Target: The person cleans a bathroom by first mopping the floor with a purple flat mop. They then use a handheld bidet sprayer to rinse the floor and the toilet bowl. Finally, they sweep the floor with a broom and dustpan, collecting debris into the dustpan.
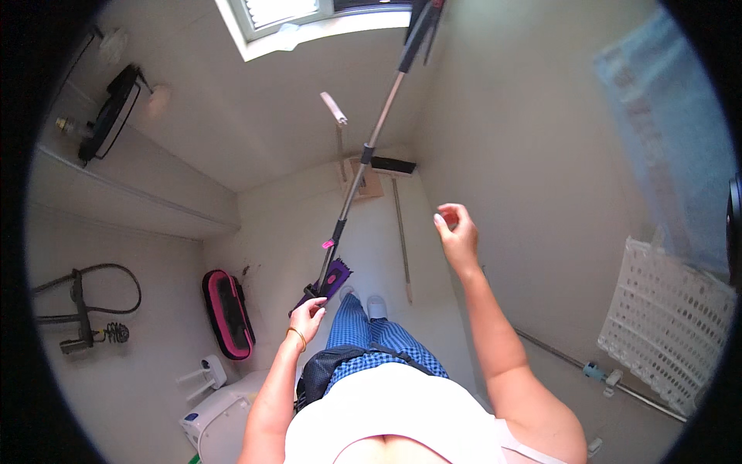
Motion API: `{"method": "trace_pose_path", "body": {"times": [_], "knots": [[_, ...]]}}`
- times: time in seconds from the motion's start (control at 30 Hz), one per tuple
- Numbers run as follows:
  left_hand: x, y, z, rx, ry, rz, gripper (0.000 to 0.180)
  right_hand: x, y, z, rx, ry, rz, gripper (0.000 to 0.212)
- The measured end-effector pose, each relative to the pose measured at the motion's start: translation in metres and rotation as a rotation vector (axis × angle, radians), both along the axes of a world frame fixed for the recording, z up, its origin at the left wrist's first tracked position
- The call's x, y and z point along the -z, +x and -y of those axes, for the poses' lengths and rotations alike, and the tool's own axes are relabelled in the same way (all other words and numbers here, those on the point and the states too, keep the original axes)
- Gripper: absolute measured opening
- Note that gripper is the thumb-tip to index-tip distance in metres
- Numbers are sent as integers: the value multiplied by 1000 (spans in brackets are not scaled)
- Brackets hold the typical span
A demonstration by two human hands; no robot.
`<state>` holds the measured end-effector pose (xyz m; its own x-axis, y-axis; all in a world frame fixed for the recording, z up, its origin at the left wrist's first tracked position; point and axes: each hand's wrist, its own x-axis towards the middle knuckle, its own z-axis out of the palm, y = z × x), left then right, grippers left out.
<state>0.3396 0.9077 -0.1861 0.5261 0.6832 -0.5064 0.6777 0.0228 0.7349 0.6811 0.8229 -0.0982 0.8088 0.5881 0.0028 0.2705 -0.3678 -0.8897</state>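
A long flat mop has a grey telescopic pole (374,127) that slants from the top of the view down to its purple head (334,281). A small pink tab shows low on the pole. My left hand (308,318), with a gold bracelet at the wrist, is closed on the near end of the mop, by the purple head. The exact grip is partly hidden by my fingers. Out to the right, my right hand (457,234) is raised with its fingers loosely curved, and nothing shows in it. The pole stands apart from this hand.
A broom (399,232) and a pink-topped stick (334,107) stand at the far wall near a dustpan (369,182). A black and pink basin (228,315) lies left. White perforated basket (665,321), blue towel (672,147) and metal rail (553,348) are right. A shower hose (83,305) hangs left.
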Motion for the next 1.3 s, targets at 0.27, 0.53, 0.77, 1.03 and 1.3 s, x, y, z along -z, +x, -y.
{"method": "trace_pose_path", "body": {"times": [0.27, 0.53, 0.77, 1.03, 1.3], "knots": [[23, -42, -35, -214, -62, 35, 27, 71, 72, -208, 40, -96, -133, 83], [30, -56, -38, -282, -103, -83, 28, 80, 68, -287, 101, 310, -887, 39], [87, -8, -56, -1290, -1103, 380, 67, -28, -89, -231, -536, 513, -938, 38], [115, 64, -93, -2020, -1396, 1360, 30, -124, -110, -188, -1149, 666, -738, 41], [59, 34, -147, -2256, -1246, 1249, 26, -173, -94, -214, -1198, 724, -655, 38]]}}
